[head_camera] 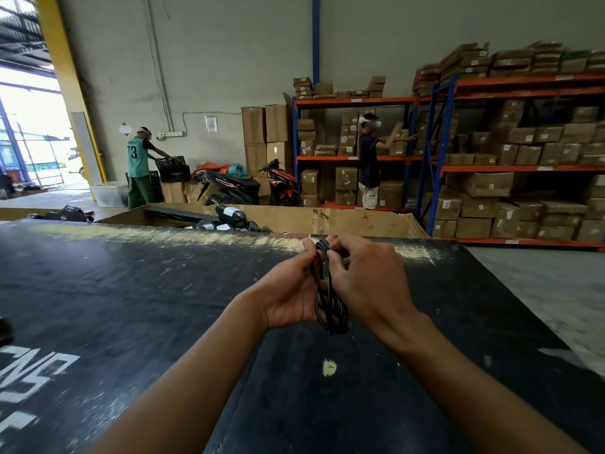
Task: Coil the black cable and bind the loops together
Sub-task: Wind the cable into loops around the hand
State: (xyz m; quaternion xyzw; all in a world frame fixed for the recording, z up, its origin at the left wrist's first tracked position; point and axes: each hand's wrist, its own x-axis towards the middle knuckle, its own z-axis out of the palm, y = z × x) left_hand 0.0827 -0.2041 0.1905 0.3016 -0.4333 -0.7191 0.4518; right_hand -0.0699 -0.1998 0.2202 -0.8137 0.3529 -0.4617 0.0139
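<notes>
Here, just right of the frame's centre, we hold the thin black cable (328,299), gathered into a long narrow bundle of loops, above the scuffed black tabletop (163,290). Our left hand (289,294) is closed around the upper part of the bundle, thumb and fingers clamped on the loops, whose lower ends hang free below the palm. Our right hand (366,283) pinches the strands at the top, where a few turns seem to cross the bundle; whether it holds the free end we cannot tell. To bind well, we judge, we should keep the left grip firm so the loops stay even, lay each wrap snug beside the last, and tuck the end through.
</notes>
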